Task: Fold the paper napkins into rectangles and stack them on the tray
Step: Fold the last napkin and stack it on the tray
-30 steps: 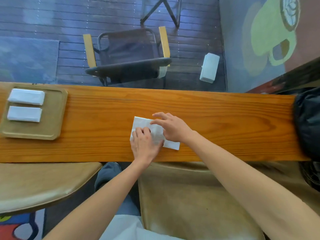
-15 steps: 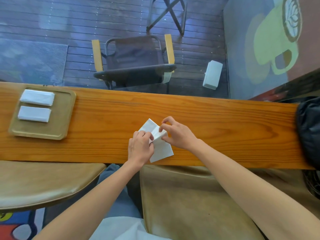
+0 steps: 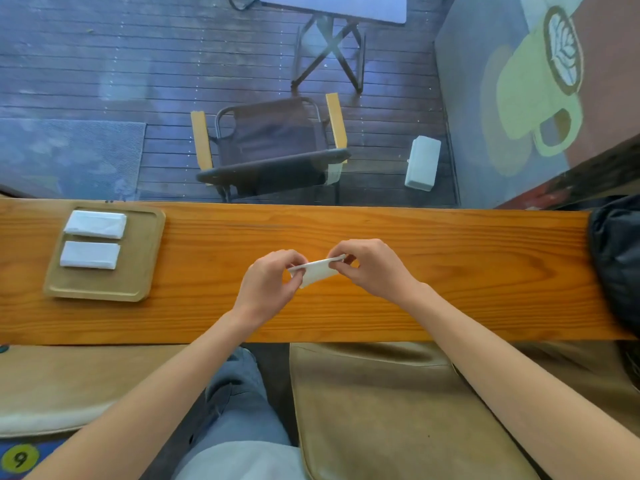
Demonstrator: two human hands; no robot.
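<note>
A long wooden counter runs from side to side. At its left end sits a flat tan tray with a low rim. Two folded napkins lie in the tray, side by side and not touching: the far napkin and the near napkin. They are not piled up yet.

In the middle, just above the counter, the left hand and the right hand hold a small folded napkin between them. Each hand pinches one end with fingertips and thumb.

The napkin looks very light, thin and soft (it would bend or crumple easily). I think the best place to hold it is along the folded edge, with a gentle pinch, so the layers stay together.
</note>
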